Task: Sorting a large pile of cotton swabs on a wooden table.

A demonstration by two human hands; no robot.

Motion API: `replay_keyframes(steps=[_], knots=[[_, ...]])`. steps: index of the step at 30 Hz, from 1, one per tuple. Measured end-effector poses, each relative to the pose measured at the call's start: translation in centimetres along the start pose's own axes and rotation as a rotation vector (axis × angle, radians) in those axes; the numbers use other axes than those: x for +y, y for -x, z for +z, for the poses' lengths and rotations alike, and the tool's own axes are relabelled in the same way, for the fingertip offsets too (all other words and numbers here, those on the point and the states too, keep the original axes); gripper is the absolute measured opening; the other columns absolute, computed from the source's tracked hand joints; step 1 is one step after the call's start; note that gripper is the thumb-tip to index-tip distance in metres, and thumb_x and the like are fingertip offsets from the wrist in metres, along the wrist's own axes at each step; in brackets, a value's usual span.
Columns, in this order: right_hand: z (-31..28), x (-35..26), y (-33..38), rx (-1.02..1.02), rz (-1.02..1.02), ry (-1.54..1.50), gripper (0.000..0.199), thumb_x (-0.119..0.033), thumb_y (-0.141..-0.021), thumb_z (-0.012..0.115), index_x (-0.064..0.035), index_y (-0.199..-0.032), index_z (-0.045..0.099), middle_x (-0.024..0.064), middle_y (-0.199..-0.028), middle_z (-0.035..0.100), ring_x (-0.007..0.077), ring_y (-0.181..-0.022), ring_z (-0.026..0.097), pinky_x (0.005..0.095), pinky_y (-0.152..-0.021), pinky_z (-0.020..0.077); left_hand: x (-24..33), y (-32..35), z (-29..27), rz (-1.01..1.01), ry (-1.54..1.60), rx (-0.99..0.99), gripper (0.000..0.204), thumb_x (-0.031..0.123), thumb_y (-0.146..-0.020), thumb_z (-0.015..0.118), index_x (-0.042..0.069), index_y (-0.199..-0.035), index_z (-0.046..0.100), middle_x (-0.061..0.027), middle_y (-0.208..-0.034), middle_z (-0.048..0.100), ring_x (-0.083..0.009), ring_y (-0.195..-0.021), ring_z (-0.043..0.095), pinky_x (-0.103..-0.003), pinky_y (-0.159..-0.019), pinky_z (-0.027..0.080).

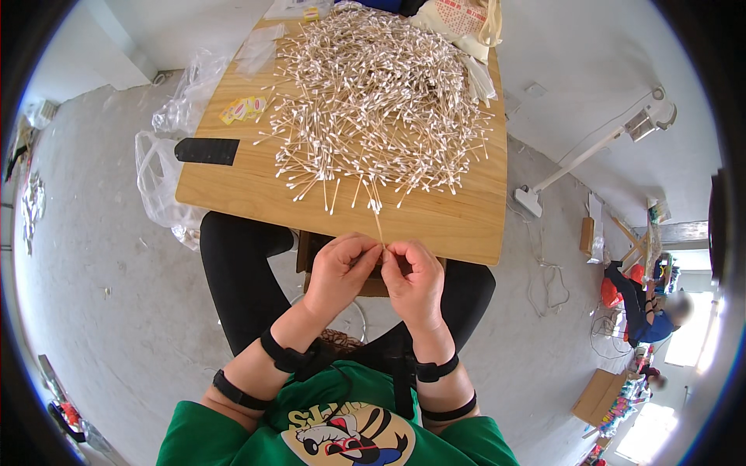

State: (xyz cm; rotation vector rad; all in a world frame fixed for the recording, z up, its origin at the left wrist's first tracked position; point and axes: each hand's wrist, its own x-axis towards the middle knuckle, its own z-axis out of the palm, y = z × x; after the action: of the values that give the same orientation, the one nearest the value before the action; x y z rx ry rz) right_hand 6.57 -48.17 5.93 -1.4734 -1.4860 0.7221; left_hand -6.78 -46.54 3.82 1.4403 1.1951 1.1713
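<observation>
My left hand (340, 268) and my right hand (413, 281) meet at the near edge of the table, thumbs and forefingers pinched together. Between their fingertips is the lower end of a thin bunch of cotton swabs (379, 225), its white tips pointing away from me. How many swabs are in the bunch is too small to tell. Beyond my hands, a big loose heap of cotton swabs (381, 85) with white tips and pale wooden sticks covers much of the table (256, 182). Several stray swabs lie at the heap's near edge.
Small yellow labels (242, 109) and a black strip (208, 151) lie on the table's left side. Clear plastic bags (159, 175) hang beside it. A cream bag (458, 27) sits at the back right. On the right are a white floor-standing device (575, 159) and people farther off.
</observation>
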Motion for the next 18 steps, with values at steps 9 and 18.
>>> replay_keyframes(steps=[9, 18], knots=[[0.25, -0.21, -0.08, 0.011, -0.162, 0.158, 0.012, 0.005, -0.076, 0.066, -0.0006, -0.084, 0.059, 0.0135, -0.076, 0.058, 0.0319, -0.064, 0.058, 0.0365, -0.056, 0.0469, 0.31, 0.03, -0.06, 0.016, -0.029, -0.013, 0.004, 0.000, -0.084, 0.065, -0.002, -0.088, 0.066, -0.0083, -0.080, 0.063, -0.0156, -0.069, 0.060, -0.026, -0.059, 0.046], [0.29, -0.28, -0.22, 0.009, -0.276, 0.255, 0.015, 0.006, -0.074, 0.066, -0.0002, -0.085, 0.059, 0.0141, -0.079, 0.058, 0.0347, -0.067, 0.059, 0.0400, -0.058, 0.0474, 0.25, 0.06, 0.09, 0.032, -0.062, 0.014, 0.004, 0.001, -0.083, 0.066, -0.001, -0.086, 0.067, -0.0096, -0.079, 0.064, -0.0171, -0.067, 0.060, -0.027, -0.059, 0.047]])
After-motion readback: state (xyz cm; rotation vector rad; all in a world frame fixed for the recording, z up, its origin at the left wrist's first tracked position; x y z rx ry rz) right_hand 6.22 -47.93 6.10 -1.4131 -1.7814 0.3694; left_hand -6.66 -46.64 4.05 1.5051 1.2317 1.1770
